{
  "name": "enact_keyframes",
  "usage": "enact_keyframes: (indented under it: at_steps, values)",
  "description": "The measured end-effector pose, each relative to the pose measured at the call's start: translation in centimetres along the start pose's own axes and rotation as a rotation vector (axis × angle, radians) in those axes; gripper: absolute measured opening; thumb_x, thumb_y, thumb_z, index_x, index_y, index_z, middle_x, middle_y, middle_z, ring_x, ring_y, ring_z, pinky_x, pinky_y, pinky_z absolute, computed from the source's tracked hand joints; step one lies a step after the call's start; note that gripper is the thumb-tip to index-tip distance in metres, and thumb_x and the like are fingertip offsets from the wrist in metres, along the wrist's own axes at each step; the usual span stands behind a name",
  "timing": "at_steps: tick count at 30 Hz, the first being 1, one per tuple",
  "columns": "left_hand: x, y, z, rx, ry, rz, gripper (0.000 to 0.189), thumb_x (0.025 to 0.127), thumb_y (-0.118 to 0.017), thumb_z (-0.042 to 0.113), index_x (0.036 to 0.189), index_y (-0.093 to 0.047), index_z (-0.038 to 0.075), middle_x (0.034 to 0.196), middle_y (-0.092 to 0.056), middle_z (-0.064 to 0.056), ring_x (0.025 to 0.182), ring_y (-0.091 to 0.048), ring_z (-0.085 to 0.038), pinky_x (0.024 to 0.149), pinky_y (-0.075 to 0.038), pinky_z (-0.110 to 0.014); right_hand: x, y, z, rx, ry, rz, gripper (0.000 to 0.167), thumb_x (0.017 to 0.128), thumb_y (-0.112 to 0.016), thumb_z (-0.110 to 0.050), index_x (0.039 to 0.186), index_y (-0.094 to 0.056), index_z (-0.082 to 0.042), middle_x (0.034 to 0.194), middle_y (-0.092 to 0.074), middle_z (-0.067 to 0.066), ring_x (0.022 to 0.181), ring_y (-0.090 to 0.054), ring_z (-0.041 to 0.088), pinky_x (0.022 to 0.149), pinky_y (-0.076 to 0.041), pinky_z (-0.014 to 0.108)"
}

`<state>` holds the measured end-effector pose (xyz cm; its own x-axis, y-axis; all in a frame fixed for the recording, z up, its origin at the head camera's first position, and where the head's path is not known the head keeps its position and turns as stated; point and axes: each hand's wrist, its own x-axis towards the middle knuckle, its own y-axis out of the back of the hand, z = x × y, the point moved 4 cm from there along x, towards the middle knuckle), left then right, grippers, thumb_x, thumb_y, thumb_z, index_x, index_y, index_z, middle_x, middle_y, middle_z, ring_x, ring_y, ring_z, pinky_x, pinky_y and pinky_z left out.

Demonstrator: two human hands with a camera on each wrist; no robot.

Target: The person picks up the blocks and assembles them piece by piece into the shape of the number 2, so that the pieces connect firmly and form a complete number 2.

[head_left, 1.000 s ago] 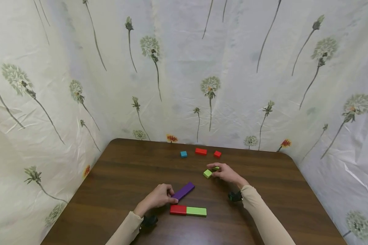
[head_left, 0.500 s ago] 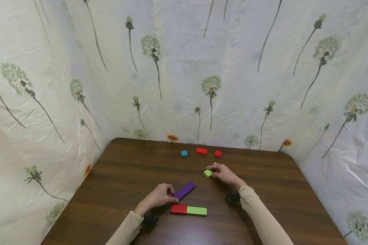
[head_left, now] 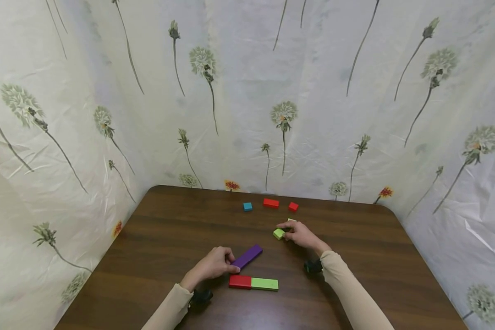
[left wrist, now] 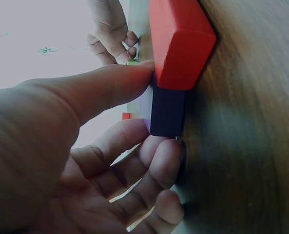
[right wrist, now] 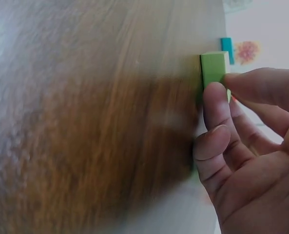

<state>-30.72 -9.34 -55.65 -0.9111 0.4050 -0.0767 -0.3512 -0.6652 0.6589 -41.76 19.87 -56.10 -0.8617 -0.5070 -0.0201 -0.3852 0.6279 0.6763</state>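
Note:
In the head view my left hand [head_left: 215, 265] pinches the near end of a long purple block [head_left: 248, 256], which lies slantwise on the table. The left wrist view has the thumb on one side of the purple block [left wrist: 167, 111] and the fingers on the other. Just nearer stand a red block [head_left: 240, 282] and a longer light green block [head_left: 265, 284], end to end. Farther right, my right hand [head_left: 303, 235] pinches a small light green block [head_left: 278, 234]; its thumb and fingertips meet the green block [right wrist: 214, 68] in the right wrist view.
Another light green piece [head_left: 291, 220] shows partly behind the right hand. Along the far side lie a small blue block [head_left: 247, 206], a red block [head_left: 271, 203] and a smaller red block [head_left: 293, 206]. A floral curtain [head_left: 239, 114] hangs around the brown table [head_left: 181, 229].
My right hand has shifted slightly left and its fingers have closed in on the small green block. The left hand and the purple block stay in place.

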Motion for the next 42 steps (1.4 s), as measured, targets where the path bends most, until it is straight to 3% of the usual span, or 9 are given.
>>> enact_keyframes:
  at_steps: [7, 16, 22, 30, 39, 42]
  values:
    - [0.0, 0.1, 0.1, 0.003, 0.003, -0.004, 0.027, 0.079, -0.08, 0.027, 0.089, -0.065, 0.007, 0.074, -0.058, 0.002, 0.064, -0.051, -0.01, 0.056, -0.042, -0.024, 0.0, -0.3, -0.9, 0.003, 0.071, -0.036, 0.035, 0.092, -0.061, -0.003, 0.127, -0.061, -0.002, 0.123, -0.059, 0.019, 0.075, -0.055, 0.009, 0.067, -0.049, 0.022]
    - [-0.1, 0.0, 0.0, 0.002, 0.005, -0.006, 0.028, 0.079, -0.079, 0.028, 0.09, -0.066, 0.007, 0.075, -0.058, 0.002, 0.066, -0.051, -0.01, 0.057, -0.043, -0.024, 0.1, -0.9, -1.4, -0.038, 0.124, -0.061, 0.033, 0.092, -0.062, -0.009, 0.125, -0.064, -0.007, 0.126, -0.061, 0.015, 0.089, -0.05, 0.013, 0.073, -0.044, 0.023]
    - [-0.1, 0.1, 0.0, 0.004, 0.002, 0.0, 0.027, 0.079, -0.08, 0.028, 0.089, -0.066, 0.007, 0.075, -0.059, 0.002, 0.066, -0.051, -0.01, 0.057, -0.043, -0.024, 0.3, -1.2, -1.9, -0.018, 0.154, -0.083, 0.033, 0.092, -0.062, -0.007, 0.125, -0.063, -0.004, 0.126, -0.06, 0.018, 0.082, -0.054, 0.01, 0.069, -0.045, 0.021]
    - [-0.1, 0.0, 0.0, 0.001, -0.003, -0.004, 0.028, 0.079, -0.08, 0.028, 0.09, -0.065, 0.006, 0.075, -0.059, 0.002, 0.066, -0.051, -0.01, 0.057, -0.043, -0.024, 0.3, -1.8, -2.5, 0.011, 0.13, -0.125, 0.034, 0.093, -0.061, -0.007, 0.127, -0.062, -0.004, 0.127, -0.058, 0.017, 0.079, -0.057, 0.009, 0.071, -0.046, 0.024]
    - [0.0, 0.1, 0.2, 0.003, -0.012, 0.003, 0.028, 0.079, -0.08, 0.027, 0.089, -0.066, 0.005, 0.073, -0.06, 0.003, 0.063, -0.052, -0.008, 0.056, -0.043, -0.023, 0.6, -2.2, -2.9, -0.042, 0.167, -0.133, 0.033, 0.093, -0.062, -0.011, 0.126, -0.064, -0.012, 0.127, -0.061, 0.008, 0.113, -0.056, 0.022, 0.085, -0.046, 0.027]
    - [-0.1, 0.1, 0.2, 0.005, -0.009, 0.004, 0.028, 0.079, -0.08, 0.027, 0.089, -0.066, 0.005, 0.073, -0.061, 0.003, 0.064, -0.052, -0.009, 0.056, -0.043, -0.024, 0.6, -2.4, -3.1, -0.035, 0.195, -0.143, 0.033, 0.093, -0.062, -0.01, 0.126, -0.063, -0.009, 0.126, -0.061, 0.011, 0.107, -0.057, 0.019, 0.08, -0.046, 0.025]
